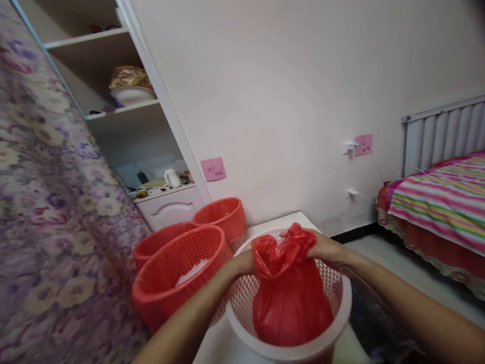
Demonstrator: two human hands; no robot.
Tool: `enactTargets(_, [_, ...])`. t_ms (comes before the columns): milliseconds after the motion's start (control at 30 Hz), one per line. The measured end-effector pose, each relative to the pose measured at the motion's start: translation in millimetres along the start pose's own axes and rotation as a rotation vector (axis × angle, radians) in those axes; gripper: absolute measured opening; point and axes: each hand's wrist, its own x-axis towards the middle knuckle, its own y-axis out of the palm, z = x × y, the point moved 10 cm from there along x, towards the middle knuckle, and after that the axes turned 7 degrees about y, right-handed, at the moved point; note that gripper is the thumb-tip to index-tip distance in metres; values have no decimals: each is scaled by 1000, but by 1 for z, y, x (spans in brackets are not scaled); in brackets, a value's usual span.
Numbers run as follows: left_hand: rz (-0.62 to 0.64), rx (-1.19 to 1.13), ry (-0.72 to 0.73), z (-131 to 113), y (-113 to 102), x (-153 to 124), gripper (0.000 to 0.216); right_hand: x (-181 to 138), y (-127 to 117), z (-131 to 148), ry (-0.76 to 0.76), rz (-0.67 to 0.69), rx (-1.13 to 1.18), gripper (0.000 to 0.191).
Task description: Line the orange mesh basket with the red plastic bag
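One red plastic bag [290, 298] stands inside one white mesh basket [333, 331], its bunched top rising above the rim. Both hands are clamped on that gathered top: the left hand [246, 263] pinches it from the left, largely hidden behind the plastic, and the right hand [326, 248] grips it from the right, the two close together with only the bag's neck between them. The white basket rests on a white surface [265, 227], at its near edge. To its left stand three red mesh baskets: the nearest one [170, 283] has something white lying in it and touches the white basket's side, a second [155, 242] sits just behind it and is mostly covered by it, and a third [223, 215] stands farther back near the wall. Two pink sticky notes are on the wall; the left note [212, 169] carries handwritten digits that look like "293", the rest too small to tell, and the right note [364, 144] sits beside a wall socket [349, 146], its writing unreadable. A floral curtain [45, 202] fills the left side, a white shelf unit [125, 108] holds a bowl and small items, and a bed with a striped cover [443, 202] lies at the right below a radiator [443, 131].
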Motion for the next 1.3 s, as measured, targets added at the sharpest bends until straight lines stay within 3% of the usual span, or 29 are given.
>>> enactTargets(100, [-60, -33, -1, -7, -18, -22, 27, -13, -14, -5, 53, -83, 92, 61])
enactTargets(200, [-199, -153, -36, -6, -32, -60, 51, -25, -22, -7, 54, -141, 140, 72])
enactTargets(333, [-234, -452, -124, 5, -8, -86, 67, -34, -22, -5, 28, -196, 119, 76])
enactTargets(500, [-524, -593, -21, -2, -8, -80, 79, -40, -4, 4, 12, -159, 102, 82])
enactTargets(600, [-621, -766, 49, -3, -25, -83, 65, -50, 0, 9, 23, -133, 162, 85])
enactTargets(767, [-802, -764, 139, 4, -84, -124, 55, -70, -20, 14, 41, -225, 263, 82])
enactTargets(833, [-911, -642, 176, 3, -102, -149, 51, -78, -30, 16, 23, -281, 289, 73])
enactTargets(900, [-1022, -303, 197, -12, -111, -175, 40, -83, -36, 18, 12, -322, 270, 65])
enactTargets(967, [-967, 182, 268, -51, -96, -182, 34, -87, -37, 21, -2, -341, 214, 60])
enactTargets(1033, [-707, 639, 398, -90, -52, -166, 49, -89, -35, 26, -10, -342, 145, 58])
enactTargets(1100, [-474, 951, 497, -110, -9, -149, 67, -91, -34, 31, -25, -362, 39, 51])
enactTargets(1167, [-385, 1100, 507, -116, 9, -138, 50, -97, -35, 42, -65, -415, -145, 33])
enactTargets(1233, [-360, 1104, 502, -117, 9, -133, 24, -106, -36, 56, -112, -488, -387, 26])
enactTargets(1300, [-339, 1062, 555, -120, 6, -137, 25, -117, -34, 70, -142, -546, -627, 26])
